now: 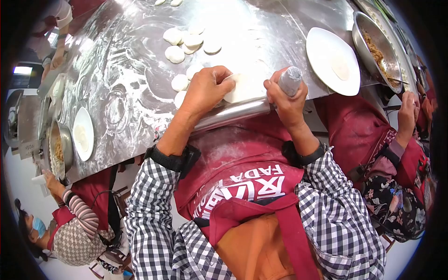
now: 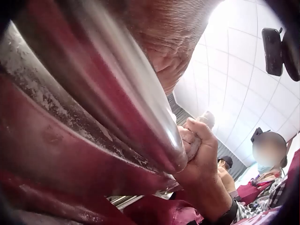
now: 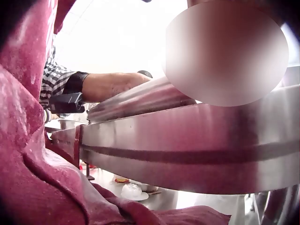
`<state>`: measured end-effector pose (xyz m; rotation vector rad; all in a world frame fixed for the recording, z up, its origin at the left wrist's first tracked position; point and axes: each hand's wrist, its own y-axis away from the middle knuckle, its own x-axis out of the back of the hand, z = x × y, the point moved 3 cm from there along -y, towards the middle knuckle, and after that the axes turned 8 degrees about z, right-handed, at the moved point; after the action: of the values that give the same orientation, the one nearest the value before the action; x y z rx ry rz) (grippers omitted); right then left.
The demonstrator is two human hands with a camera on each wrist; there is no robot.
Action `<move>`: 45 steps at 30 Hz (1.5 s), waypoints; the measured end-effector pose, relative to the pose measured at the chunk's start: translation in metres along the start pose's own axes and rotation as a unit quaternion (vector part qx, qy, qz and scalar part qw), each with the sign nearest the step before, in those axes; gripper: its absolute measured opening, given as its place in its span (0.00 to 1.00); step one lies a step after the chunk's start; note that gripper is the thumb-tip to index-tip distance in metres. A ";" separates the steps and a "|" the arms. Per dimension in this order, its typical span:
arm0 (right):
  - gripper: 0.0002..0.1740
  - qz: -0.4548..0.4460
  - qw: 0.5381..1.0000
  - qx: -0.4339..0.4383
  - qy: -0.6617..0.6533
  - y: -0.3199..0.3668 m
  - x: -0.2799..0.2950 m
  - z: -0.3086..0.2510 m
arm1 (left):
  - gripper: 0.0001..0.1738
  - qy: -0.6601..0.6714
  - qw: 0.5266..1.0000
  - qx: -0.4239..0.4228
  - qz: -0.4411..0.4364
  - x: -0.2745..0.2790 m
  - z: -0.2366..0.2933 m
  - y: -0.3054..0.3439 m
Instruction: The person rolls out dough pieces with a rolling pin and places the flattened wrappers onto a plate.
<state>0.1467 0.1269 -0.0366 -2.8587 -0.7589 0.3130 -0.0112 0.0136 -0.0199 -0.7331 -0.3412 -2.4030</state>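
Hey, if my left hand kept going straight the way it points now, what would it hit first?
Most likely the flattened dough disc at the fingertips of the left hand, just past the rolling pin. Beyond it the floured table looks bare, though depth is unclear.

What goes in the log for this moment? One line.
left hand pinches dough round | right hand grips rolling pin | on floured table
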 end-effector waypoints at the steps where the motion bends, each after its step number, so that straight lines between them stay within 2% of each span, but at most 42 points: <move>1: 0.10 -0.005 1.000 0.002 0.011 0.000 0.001 -0.001 | 0.14 0.014 1.000 0.002 0.004 -0.001 -0.002 0.000; 4: 0.10 -0.016 1.000 -0.003 0.022 -0.012 -0.006 0.001 | 0.14 0.062 0.998 0.024 -0.010 -0.002 0.001 0.001; 10: 0.10 -0.009 0.999 0.026 0.036 -0.018 -0.009 0.005 | 0.14 0.047 0.998 0.001 0.032 0.002 -0.004 0.001; 19: 0.10 -0.022 1.000 -0.016 0.004 -0.014 -0.008 0.000 | 0.14 0.044 0.999 0.007 0.004 -0.003 -0.002 0.000; 22: 0.10 -0.022 1.000 -0.004 0.003 -0.016 -0.010 0.000 | 0.14 0.058 0.998 0.003 0.016 0.000 -0.001 0.003; 25: 0.10 -0.031 0.998 -0.014 -0.053 -0.013 -0.009 0.001 | 0.14 0.061 0.998 0.004 0.015 -0.001 -0.003 0.003; 34: 0.10 -0.025 0.999 -0.025 -0.028 -0.013 -0.009 -0.002 | 0.15 0.052 0.998 0.002 0.018 -0.002 0.000 0.004; 37: 0.10 -0.051 0.997 -0.029 -0.042 -0.012 -0.006 -0.003 | 0.15 0.037 0.999 0.000 0.019 -0.002 -0.004 0.002; 43: 0.09 -0.164 0.986 -0.024 -0.004 -0.005 0.005 -0.037 | 0.14 0.090 0.992 0.083 0.014 0.005 -0.008 0.004; 45: 0.09 -0.176 0.984 -0.013 -0.006 0.001 0.005 -0.047 | 0.14 0.079 0.994 0.078 0.007 0.008 -0.013 0.003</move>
<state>0.1630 0.1236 0.0073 -2.6769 -1.2520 0.2711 -0.0203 0.0023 -0.0256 -0.4715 -0.4522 -2.3708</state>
